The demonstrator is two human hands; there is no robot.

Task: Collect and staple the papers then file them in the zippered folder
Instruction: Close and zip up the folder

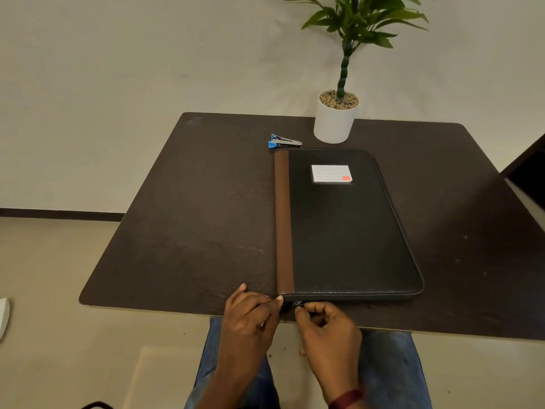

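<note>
Folder [348, 228] on table [182, 231]; stapler [284, 141], plant pot [334, 122] behind

Dark table [206, 216], white pebble-topped pot [333, 126] at its far edge; green leafy plant [364, 17] in it

Dark table [191, 231] — folder [348, 231], stapler [284, 141], potted plant [334, 122].

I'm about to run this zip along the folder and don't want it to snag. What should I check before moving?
1. Right hand pinches the zipper pull: ok.
2. Left hand holds the folder at its near corner: ok.
3. Folder lies flat on the table: ok.
4. Stapler and plant pot sit off the folder: ok.
5. Stapled papers are inside: cannot tell, since the cover is closed and no papers are in view.
</note>
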